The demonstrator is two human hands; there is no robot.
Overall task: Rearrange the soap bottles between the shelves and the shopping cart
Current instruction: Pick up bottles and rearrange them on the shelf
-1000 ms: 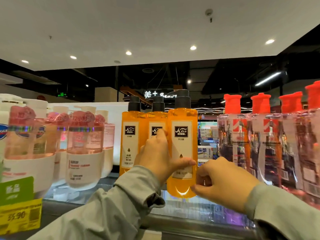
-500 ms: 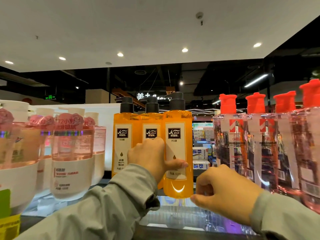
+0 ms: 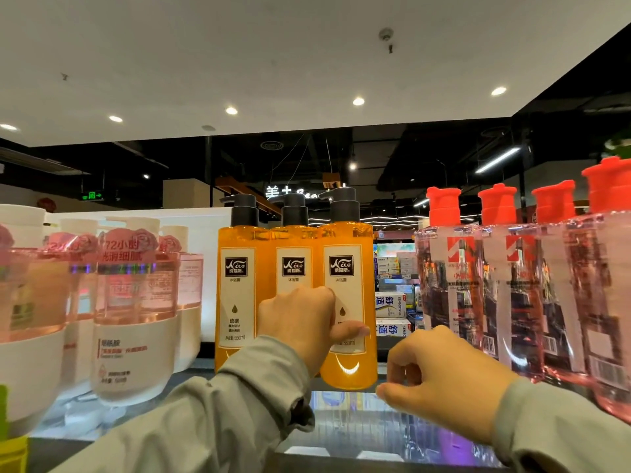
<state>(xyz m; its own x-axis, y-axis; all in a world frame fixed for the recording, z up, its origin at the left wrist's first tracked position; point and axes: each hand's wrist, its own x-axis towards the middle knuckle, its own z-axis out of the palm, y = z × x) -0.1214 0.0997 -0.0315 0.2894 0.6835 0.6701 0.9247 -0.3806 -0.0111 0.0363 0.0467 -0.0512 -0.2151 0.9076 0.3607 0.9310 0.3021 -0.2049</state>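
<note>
The left hand (image 3: pixel 300 322) grips the rightmost orange bottle (image 3: pixel 348 367), thumb across its label, fingers curled round its left side. I cannot tell whether it rests on the shelf (image 3: pixel 358 428). Two more orange bottles (image 3: pixel 239 295) stand just left of it. The right hand (image 3: pixel 444 380) is curled, holding nothing, just right of its base. Red-capped bottles (image 3: pixel 461 302) stand further right, pink bottles (image 3: pixel 133 302) well left.
</note>
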